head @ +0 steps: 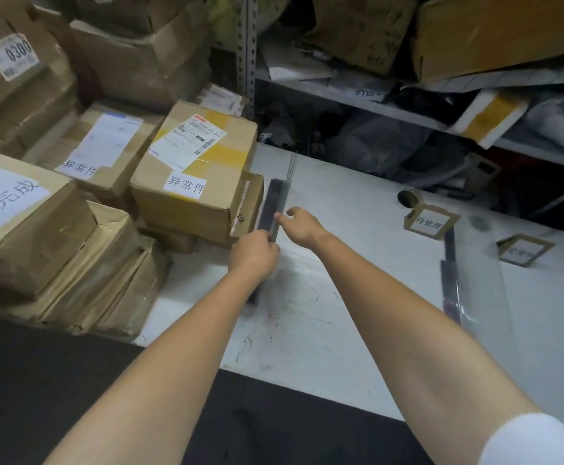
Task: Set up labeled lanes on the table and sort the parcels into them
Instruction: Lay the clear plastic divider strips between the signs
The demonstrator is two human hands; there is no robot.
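My left hand (254,255), curled round the dark divider strip (270,204), hides its middle; my right hand (302,226) touches it beyond, grip unclear. It lies near-to-far on the tabletop (357,297), right of the parcels (193,182).

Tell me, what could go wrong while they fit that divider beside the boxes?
1. The divider, with the left hand and right hand on it, stands right beside the stacked boxes. A push could jam it against them or shift the stack.
2. The clear sheet on the right is hard to see. A passing arm might knock it or the label card over.
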